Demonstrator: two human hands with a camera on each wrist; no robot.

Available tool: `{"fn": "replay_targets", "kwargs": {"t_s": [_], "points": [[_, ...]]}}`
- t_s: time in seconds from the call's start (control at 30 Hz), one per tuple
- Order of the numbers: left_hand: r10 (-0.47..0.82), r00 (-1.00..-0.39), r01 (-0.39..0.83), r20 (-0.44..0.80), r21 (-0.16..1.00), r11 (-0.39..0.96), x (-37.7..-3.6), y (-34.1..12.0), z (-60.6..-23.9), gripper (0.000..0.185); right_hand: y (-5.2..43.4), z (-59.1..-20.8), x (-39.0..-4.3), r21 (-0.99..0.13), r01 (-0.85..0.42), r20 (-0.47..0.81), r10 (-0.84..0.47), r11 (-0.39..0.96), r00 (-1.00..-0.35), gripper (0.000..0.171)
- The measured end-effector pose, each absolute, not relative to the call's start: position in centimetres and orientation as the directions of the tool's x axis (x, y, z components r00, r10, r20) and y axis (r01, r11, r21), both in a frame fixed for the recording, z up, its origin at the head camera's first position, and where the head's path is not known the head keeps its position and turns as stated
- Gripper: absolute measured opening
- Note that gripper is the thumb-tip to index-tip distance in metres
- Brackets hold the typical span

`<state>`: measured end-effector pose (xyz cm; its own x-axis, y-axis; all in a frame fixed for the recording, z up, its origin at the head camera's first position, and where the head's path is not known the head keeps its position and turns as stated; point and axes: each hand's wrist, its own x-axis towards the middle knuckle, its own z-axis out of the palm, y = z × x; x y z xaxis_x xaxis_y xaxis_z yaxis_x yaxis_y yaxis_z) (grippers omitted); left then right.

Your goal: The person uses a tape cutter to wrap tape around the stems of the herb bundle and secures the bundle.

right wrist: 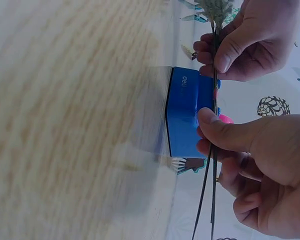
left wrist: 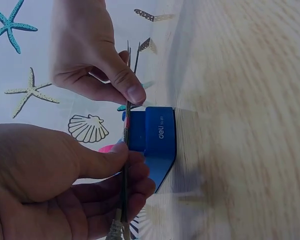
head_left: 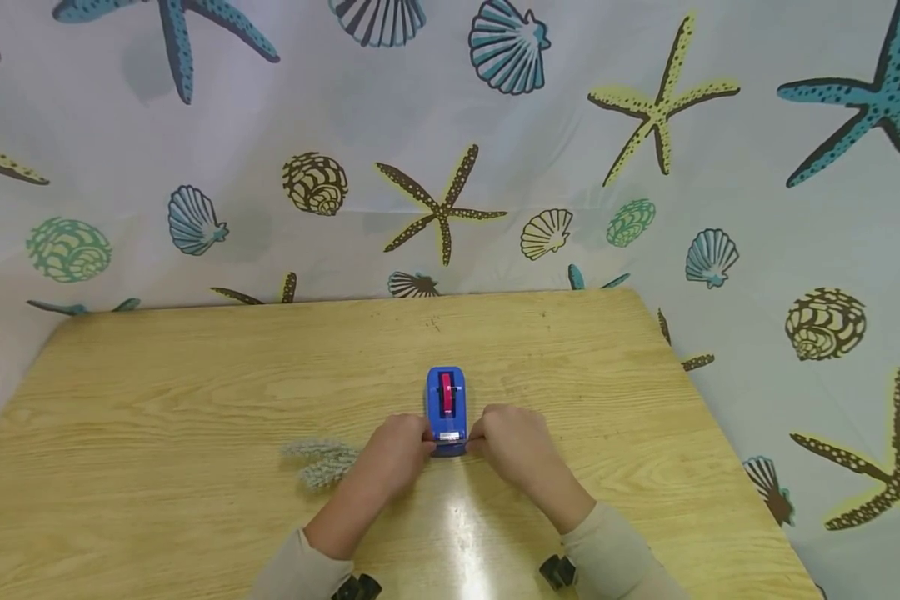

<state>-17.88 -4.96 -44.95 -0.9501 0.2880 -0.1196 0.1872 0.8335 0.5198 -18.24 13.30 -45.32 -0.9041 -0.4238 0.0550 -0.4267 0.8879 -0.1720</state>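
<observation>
We see the left hand (head_left: 392, 457) and right hand (head_left: 515, 450) side by side, thumbs pinching thin plant stems (right wrist: 213, 95). Between and just beyond them, a blue tape dispenser (head_left: 447, 410) on the desk (head_left: 195, 392) holds a pink roll (head_left: 446, 393).

A pale "deli" brand mark is showing on the side face of the blue tape dispenser (left wrist: 157, 135), just beyond the tip of the left hand's (left wrist: 50, 185) thumb. A smaller word is trailing after it, too blurred to read.
</observation>
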Motion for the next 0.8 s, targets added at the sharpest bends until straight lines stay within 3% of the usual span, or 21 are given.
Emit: {"fn": "replay_targets", "kwargs": {"t_s": [0.27, 0.57, 0.8], "points": [[0.279, -0.954, 0.192, -0.108, 0.495, 0.847, -17.82, -5.17, -44.99, 0.007, 13.04, -45.3, -18.24, -0.233, -0.369, 0.044, -0.369, 0.9, -0.928, 0.007], [0.393, -0.907, 0.416, 0.15, 0.185, 0.89, -17.06, -5.07, -45.61, 0.014, 13.04, -45.57, -18.25, -0.339, -0.358, 0.062, -0.359, 0.87, -0.931, 0.019], [0.424, -0.892, 0.448, 0.154, 0.19, 0.874, -17.29, -5.31, -45.52, 0.021, 12.58, -46.24, -18.45, -0.414, -0.378, 0.056, -0.391, 0.828, -0.918, 0.031]]}}
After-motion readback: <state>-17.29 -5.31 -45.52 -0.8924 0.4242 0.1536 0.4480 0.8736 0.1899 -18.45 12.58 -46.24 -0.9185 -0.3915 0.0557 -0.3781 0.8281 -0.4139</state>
